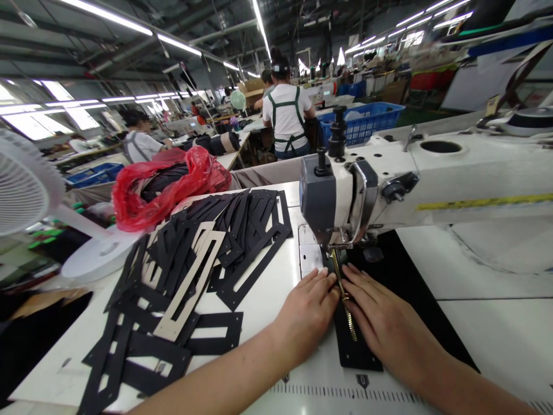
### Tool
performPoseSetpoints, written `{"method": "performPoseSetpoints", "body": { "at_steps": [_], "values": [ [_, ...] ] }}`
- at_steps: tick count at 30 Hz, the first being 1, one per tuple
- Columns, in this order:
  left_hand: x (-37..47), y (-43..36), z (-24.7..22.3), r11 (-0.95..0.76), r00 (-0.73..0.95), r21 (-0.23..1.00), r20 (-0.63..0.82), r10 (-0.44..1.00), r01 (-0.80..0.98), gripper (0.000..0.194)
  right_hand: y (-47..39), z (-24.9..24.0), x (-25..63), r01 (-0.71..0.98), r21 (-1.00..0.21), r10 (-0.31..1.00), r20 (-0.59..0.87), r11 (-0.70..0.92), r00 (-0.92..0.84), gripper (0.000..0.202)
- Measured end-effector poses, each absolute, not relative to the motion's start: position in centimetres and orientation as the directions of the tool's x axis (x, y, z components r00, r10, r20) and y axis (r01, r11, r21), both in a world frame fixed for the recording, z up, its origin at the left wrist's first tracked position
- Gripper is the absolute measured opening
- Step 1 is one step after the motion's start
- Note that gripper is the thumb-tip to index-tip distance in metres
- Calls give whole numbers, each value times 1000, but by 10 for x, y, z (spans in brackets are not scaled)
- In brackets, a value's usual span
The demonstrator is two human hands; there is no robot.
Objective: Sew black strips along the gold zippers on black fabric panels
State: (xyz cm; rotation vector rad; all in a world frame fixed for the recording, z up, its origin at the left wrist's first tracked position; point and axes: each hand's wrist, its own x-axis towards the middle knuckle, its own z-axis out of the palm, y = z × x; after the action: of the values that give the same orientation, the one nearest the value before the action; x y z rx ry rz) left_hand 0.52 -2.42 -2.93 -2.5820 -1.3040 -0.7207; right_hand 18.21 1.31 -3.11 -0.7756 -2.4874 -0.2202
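Head camera shows what I see from beside the worktop [259,265]: two hands spread before a sewing machine [432,178]. Between them lies a gold zipper [351,323], running from beneath the machine's head at twelve o'clock down to half past five, on a black strip [358,353] whose end points to six. The left hand [306,311] rests at nine o'clock of the teeth, the right hand [384,317] at three. Each grip looks apart, fingers laid out and pressing down rather than closed round anything, though the left thumb is hidden. Whether the needle is down, I can't make out.

To my mind, the knack is even pressure on both sides, the teeth squared with the line of stitching, and the machine's feed left to pull. I'd mind those fingertips, quite near the foot at twelve. The black cloth [436,317] at three o'clock should lie flat, and the pile of black frames [242,225] at ten o'clock is best left well apart from the sewing.
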Motion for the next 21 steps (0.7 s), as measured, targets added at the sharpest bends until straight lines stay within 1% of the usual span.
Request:
{"method": "performPoseSetpoints", "body": {
  "at_steps": [6, 14, 21],
  "values": [
    [4, -14, -28, -604, 494, 79, 497, 714, 793, 23, 26, -30, 180, 560, -74, 515, 507, 825, -691, 36],
    [3, 1, -26, -618, 477, 96, 547, 688, 780, 25, 41, -27, 172, 553, -121, 528, 519, 824, -672, 34],
    [0, 13, -25, -591, 458, 174, 475, 751, 788, 22, 55, -28, 166, 556, -173, 557, 508, 813, -657, 33]
  ]
}}
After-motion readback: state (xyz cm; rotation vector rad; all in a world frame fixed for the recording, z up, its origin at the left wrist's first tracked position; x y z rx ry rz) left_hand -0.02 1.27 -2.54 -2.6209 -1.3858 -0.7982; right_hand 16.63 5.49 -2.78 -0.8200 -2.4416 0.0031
